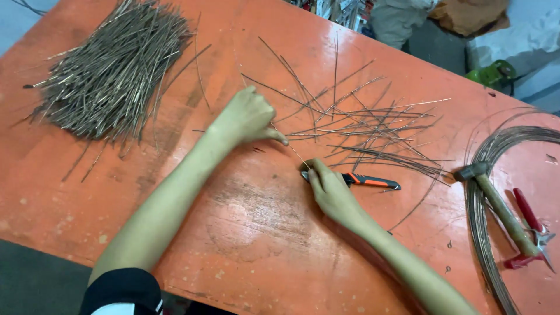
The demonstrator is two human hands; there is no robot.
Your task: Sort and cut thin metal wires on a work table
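The left hand (248, 116) pinches a thin wire (294, 153) between thumb and fingers, and the other end of this wire goes down to the jaws of the pliers (356, 179). The right hand (331, 191) lies on the pliers at their head end. Its fingers are closed over the tool, but I cannot tell if it really squeezes the handles, because the orange and black handles stick out free to the right. Both hands are near the middle of the table (256, 233).

I judge that one wire piece is being cut or trimmed now: it is held tight by the left hand and placed in the tool. The next move calls for a firm press on the handles while the wire stays stretched and straight, so that the cut comes at the right place.

Just beyond the hands lie loose wires (373, 125), crossed over each other. A big pile (111, 76) of cut pieces lies at the far left corner. Near the right edge are a wire coil (496, 146), a hammer (501, 210) lying across it, and red snips (534, 224) beside the hammer.
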